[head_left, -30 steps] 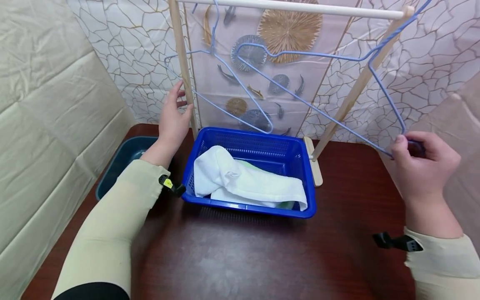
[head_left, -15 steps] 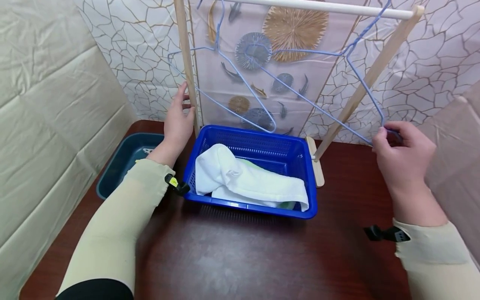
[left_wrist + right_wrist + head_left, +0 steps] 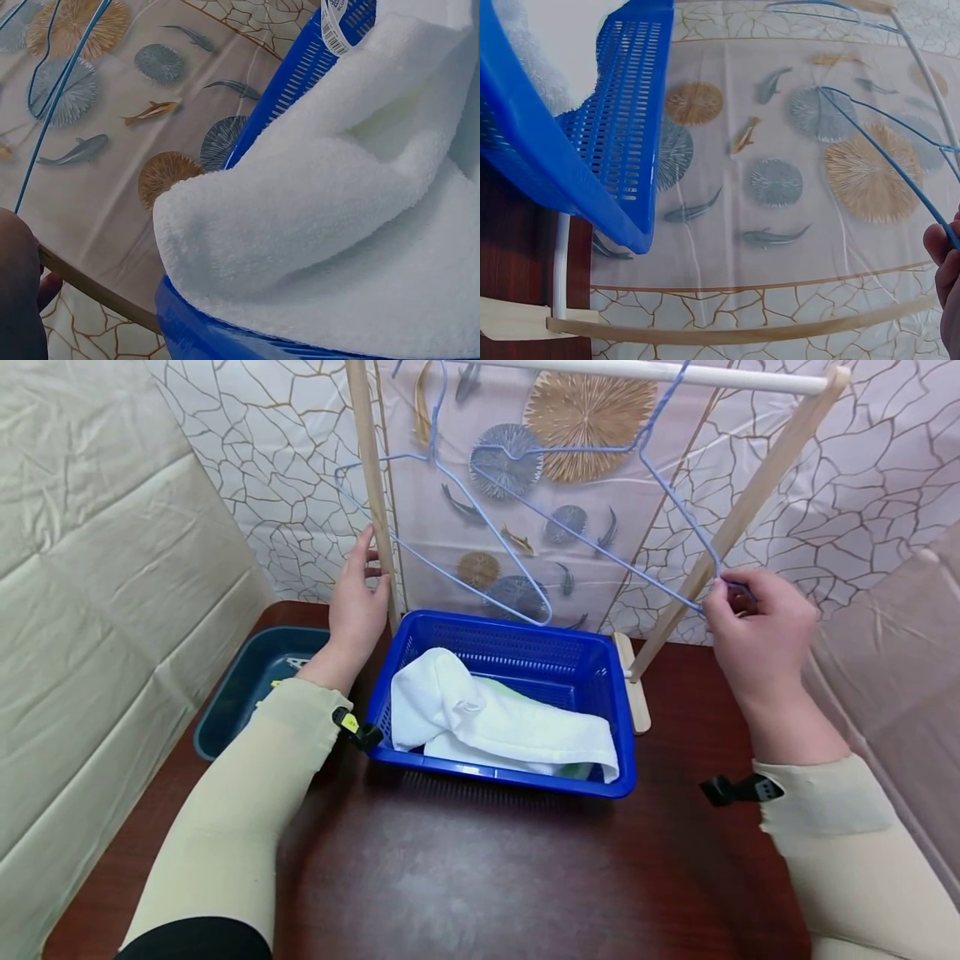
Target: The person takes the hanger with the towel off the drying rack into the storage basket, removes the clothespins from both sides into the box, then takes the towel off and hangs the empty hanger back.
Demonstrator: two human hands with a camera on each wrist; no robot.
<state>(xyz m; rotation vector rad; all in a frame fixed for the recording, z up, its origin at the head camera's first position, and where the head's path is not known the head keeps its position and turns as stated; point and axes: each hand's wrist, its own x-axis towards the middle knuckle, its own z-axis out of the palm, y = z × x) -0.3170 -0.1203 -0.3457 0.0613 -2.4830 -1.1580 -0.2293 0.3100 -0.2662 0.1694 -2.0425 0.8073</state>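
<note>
My right hand (image 3: 765,627) pinches the lower right corner of a blue wire hanger (image 3: 600,539). The hanger's twisted neck rises in front of the white top bar of a wooden rack (image 3: 750,378). My left hand (image 3: 356,606) holds the rack's left post (image 3: 371,468), thumb in front and fingers around the far side. Another blue hanger (image 3: 495,531) hangs beside that post. Below, a white towel (image 3: 517,727) lies bunched in a blue basket (image 3: 498,783); its folds fill much of the left wrist view. Something light green shows under the towel.
A dark green tray (image 3: 213,714) with small white and yellow pieces stands at the left, partly behind my left forearm. The rack's right foot (image 3: 637,693) sits close beside the basket. A patterned backdrop (image 3: 255,502) stands behind on the dark wooden table (image 3: 465,877).
My right hand has carried the hanger leftward and slightly up, bringing its neck from beyond the rack's right post to in front of the top bar. The left hand stays at the post.
</note>
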